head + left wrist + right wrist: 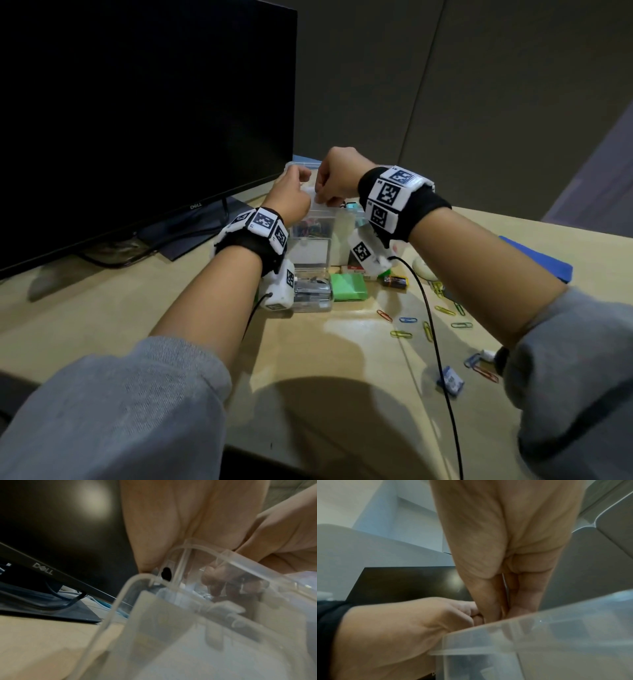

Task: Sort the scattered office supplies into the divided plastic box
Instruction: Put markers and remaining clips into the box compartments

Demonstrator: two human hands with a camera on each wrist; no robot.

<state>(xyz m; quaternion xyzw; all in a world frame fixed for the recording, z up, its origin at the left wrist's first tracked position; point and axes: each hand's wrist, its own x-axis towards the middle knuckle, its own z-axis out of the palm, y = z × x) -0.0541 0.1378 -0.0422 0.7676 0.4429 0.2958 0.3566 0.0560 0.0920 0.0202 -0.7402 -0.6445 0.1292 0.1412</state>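
The divided clear plastic box [295,166] stands on the desk in front of the monitor; one compartment holds coloured clips [310,228]. Both hands hover over its far end with fingers curled. My left hand [303,186] and right hand [325,196] meet there and pinch a small white thing [310,193] between them; what it is I cannot tell. In the left wrist view, fingertips [216,580] show through the box wall [197,551]. The right wrist view has my right hand [505,608] with thumb pressed to fingers, my left hand [419,615] against it, above the box rim [539,635].
A Dell monitor [137,120] stands close on the left. Near the box lie a small clear case [313,291], a green block [347,287] and a battery [395,281]. Several paper clips [424,322] are scattered to the right, a blue flat thing [541,257] beyond them.
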